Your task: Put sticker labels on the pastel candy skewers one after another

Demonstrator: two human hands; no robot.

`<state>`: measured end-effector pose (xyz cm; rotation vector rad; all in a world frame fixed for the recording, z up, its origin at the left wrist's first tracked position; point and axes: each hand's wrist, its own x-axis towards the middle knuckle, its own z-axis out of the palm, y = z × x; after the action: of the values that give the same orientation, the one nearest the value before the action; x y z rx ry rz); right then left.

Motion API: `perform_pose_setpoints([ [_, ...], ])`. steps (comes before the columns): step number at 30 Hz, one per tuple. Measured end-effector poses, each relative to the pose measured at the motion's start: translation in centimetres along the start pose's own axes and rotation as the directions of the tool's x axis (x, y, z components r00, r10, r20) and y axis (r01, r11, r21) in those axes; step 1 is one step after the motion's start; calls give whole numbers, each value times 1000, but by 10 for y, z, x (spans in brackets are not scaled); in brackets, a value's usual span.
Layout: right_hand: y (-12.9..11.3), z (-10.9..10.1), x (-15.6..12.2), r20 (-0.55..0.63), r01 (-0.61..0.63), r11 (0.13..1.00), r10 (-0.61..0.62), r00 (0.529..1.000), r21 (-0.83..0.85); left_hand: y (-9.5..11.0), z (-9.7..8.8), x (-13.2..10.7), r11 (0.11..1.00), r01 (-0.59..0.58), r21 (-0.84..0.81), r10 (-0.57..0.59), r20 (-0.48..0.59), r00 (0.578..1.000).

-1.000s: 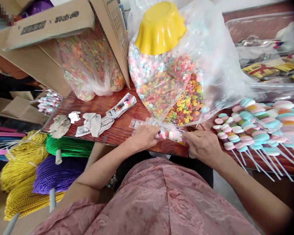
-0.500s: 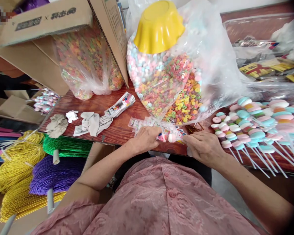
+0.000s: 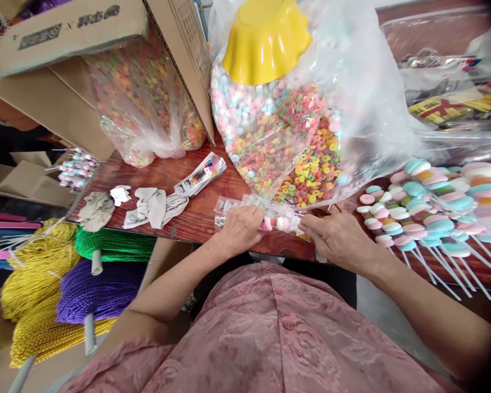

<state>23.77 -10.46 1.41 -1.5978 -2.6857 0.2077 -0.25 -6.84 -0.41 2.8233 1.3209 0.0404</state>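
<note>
Near the front edge of the table, a short marshmallow skewer [image 3: 281, 224] in pink and white spans the gap between my hands. My left hand [image 3: 245, 229] is closed around its left end. With thumb and fingers pinched, my right hand [image 3: 333, 237] grips its right end; the stick itself is hidden there. Clear printed wrappers [image 3: 226, 205] lie flat beneath and behind my left hand. To the right of my right hand is a pile of finished-looking marshmallow skewers [image 3: 423, 210] with white sticks.
Behind my hands stands a clear bag of marshmallows [image 3: 225, 98] and gummy rings [image 3: 313, 177], topped by an upturned yellow bowl [image 3: 265, 43]. A cardboard box [image 3: 190, 60], folded wrappers [image 3: 200, 174] and grey gloves [image 3: 151, 207] are leftward. Coloured cord bundles [image 3: 102, 289] hang below.
The view has shifted slightly, so the skewer pile appears farther right. My hands still hold the marshmallow skewer between them, with my left fingers turned a little.
</note>
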Motion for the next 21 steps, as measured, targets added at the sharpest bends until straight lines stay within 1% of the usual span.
perform_pose_setpoints([
  [5, -1, 9, 2, 14, 38, 999, -38, 999, 18, 2, 3, 3, 998, -59, 28, 59, 5, 998],
  [10, 1, 8, 4, 122, 71, 997, -71, 990, 6, -4, -1, 5, 997, -39, 62, 40, -9, 999],
  [12, -1, 6, 6, 137, 82, 996, -84, 987, 25, -5, -5, 8, 994, -81, 79, 81, 2, 997],
  [14, -7, 7, 7, 126, 84, 995, -90, 988, 54, -5, -9, 11, 983, -154, 95, 153, 16, 988],
  [16, -14, 12, 8, 72, 65, 995, -71, 995, 79, -5, -12, 15, 969, -216, 117, 215, 22, 976],
  [17, -18, 16, 8, 26, 53, 994, -56, 998, 94, -4, -14, 17, 964, -234, 126, 233, 22, 972],
  [19, -27, 25, 9, -103, 47, 988, -32, 994, 150, -4, -17, 21, 957, -259, 132, 258, 24, 966],
  [21, -35, 34, 12, -240, 62, 965, 1, 971, 254, -4, -20, 26, 949, -286, 132, 284, 30, 958],
])
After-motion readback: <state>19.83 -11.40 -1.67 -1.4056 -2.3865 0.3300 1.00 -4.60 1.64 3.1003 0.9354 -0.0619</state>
